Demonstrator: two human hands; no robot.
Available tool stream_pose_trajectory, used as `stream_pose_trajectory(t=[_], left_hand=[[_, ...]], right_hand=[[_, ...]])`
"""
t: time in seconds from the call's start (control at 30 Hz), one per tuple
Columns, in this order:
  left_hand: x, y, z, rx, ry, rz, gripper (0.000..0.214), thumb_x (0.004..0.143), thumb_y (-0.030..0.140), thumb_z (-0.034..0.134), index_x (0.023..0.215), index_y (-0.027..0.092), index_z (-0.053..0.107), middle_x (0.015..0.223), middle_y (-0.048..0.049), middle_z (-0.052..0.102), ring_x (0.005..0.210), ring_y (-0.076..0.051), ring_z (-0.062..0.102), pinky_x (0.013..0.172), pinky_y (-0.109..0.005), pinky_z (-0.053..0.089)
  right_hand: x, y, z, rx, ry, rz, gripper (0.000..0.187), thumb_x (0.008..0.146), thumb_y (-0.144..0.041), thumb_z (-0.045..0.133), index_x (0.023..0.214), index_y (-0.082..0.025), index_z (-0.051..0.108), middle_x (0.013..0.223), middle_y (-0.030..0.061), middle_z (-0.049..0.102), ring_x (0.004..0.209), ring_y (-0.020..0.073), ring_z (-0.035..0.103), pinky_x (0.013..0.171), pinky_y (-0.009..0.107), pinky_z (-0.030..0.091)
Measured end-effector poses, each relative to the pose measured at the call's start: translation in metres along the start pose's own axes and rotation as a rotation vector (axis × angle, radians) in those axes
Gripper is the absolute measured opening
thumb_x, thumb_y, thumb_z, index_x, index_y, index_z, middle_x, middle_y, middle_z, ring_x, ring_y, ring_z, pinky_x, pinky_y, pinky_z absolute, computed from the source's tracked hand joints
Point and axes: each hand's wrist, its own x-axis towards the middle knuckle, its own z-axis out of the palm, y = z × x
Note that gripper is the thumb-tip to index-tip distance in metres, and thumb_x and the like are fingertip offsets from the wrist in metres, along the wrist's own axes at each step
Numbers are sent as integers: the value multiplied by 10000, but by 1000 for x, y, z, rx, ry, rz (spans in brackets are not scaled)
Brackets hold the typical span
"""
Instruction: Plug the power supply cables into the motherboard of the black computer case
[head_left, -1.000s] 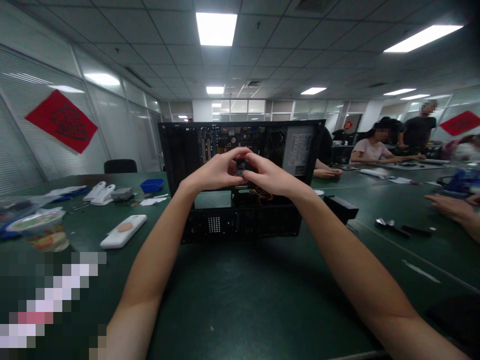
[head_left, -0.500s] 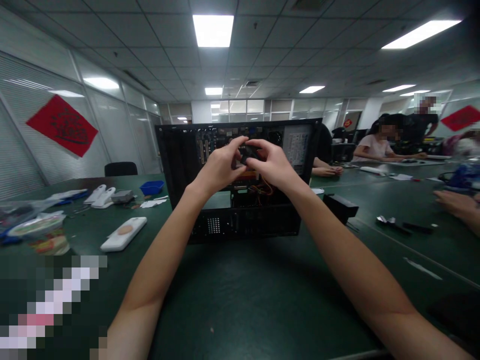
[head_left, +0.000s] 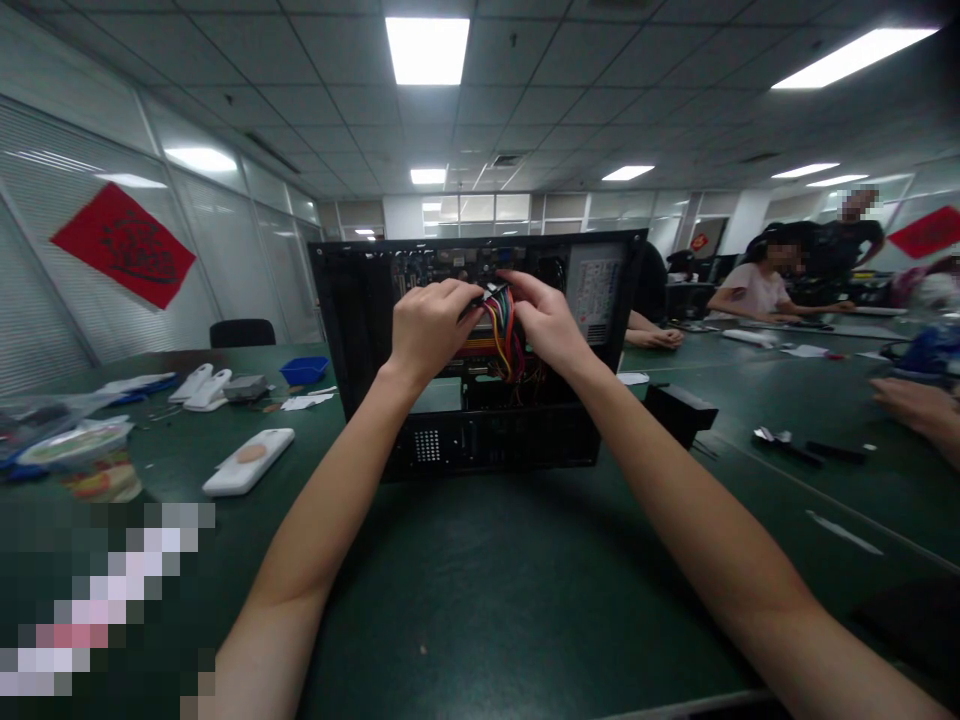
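Gripping a bundle of coloured wires between them, the left hand and right hand pinch its white plug inside the open PC case. The case stands upright on the green table. A white phone lies left of the case; a black box sits just right.

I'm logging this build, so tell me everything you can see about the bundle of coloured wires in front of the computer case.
The wire bundle is a loom of thin insulated wires, red, yellow, orange and black among them, ending in a pale plastic connector at the top. It arches up out of the open black computer case and hangs in a loop in front of the motherboard. The left hand and right hand both pinch it near the connector. Its lower end disappears inside the case.
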Motion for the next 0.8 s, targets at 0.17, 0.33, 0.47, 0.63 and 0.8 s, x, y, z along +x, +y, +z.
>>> stream_pose_trajectory(t=[0.17,0.33,0.47,0.63,0.8], left_hand=[[-4,-7,9,-8,-125,-87,251,966,344,593,1123,231,753,1077,-88,764,971,-261,706,804,-357,519],[-15,-12,34,-4,-402,-153,282,944,329,607,1160,255,772,1052,-107,777,935,-293,723,783,-379,539],[-27,-20,60,-27,-577,-160,301,954,314,566,1170,282,773,1052,-93,780,947,-299,727,780,-375,541],[-37,-25,77,-49,-687,-169,319,960,304,540,1175,263,773,1099,-87,771,1008,-275,713,826,-337,531],[-42,-24,83,-80,-680,-146,302,932,276,586,1164,251,777,1192,-86,741,1102,-264,679,878,-316,522]], right_hand=[[-10,19,10,-298,-54,-167,546,851,-125,522,1387,-206,579,1465,125,494,1343,281,487,1176,460,377],[-18,45,18,-595,-228,-94,395,887,-134,507,1242,-151,681,1243,164,596,1165,299,571,1012,419,476],[-24,69,23,-735,-390,67,304,897,-157,532,1123,-105,729,1150,177,672,1025,276,643,881,357,496],[-27,85,26,-713,-473,150,231,884,-226,612,1018,-128,773,1074,133,750,987,238,679,843,291,483],[-28,82,28,-711,-513,193,256,865,-239,628,1044,-139,782,1078,130,764,1013,242,684,848,286,480]])
